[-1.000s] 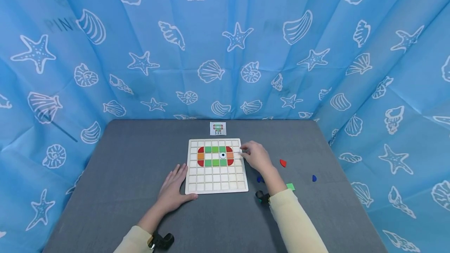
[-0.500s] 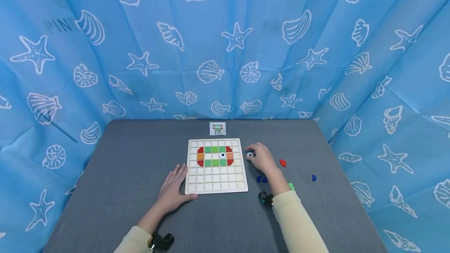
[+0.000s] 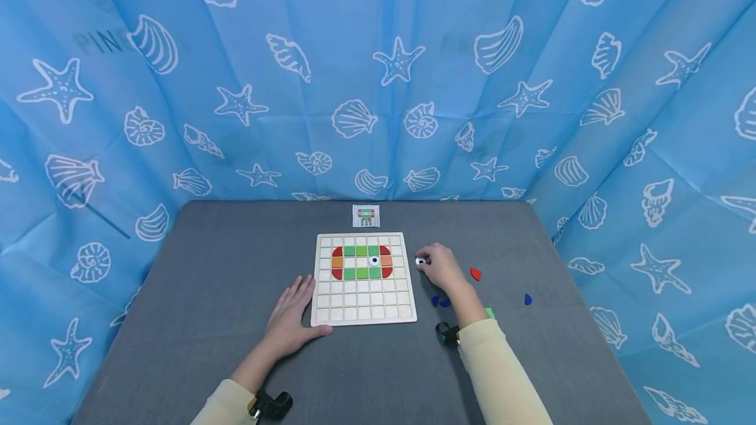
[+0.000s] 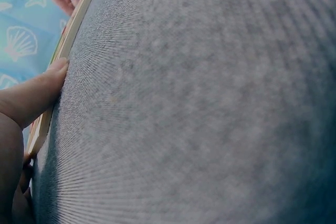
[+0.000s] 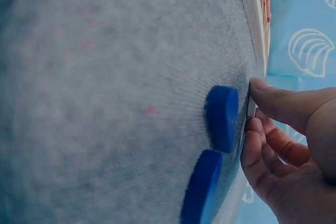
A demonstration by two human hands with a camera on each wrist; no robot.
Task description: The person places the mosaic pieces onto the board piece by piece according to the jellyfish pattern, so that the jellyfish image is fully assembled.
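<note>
In the head view, the white gridded wooden board lies on the table with red, orange and green tiles and a round eye tile set in it. My left hand rests at the board's lower left corner, fingers spread and fairly straight, its thumb touching the front edge. Right of the board, my right hand pinches a second white eye tile between thumb and fingers at the table surface. In the right wrist view, that tile shows only as a thin edge.
Two dark blue pieces lie near my right wrist. Farther right are a red piece and another blue piece. A green tile is partly behind my right forearm. A small pattern card lies behind the board.
My right hand has moved right, from the board's right edge to the table beside it, where the second eye tile shows at its fingertips. My left hand and the board have stayed put.
</note>
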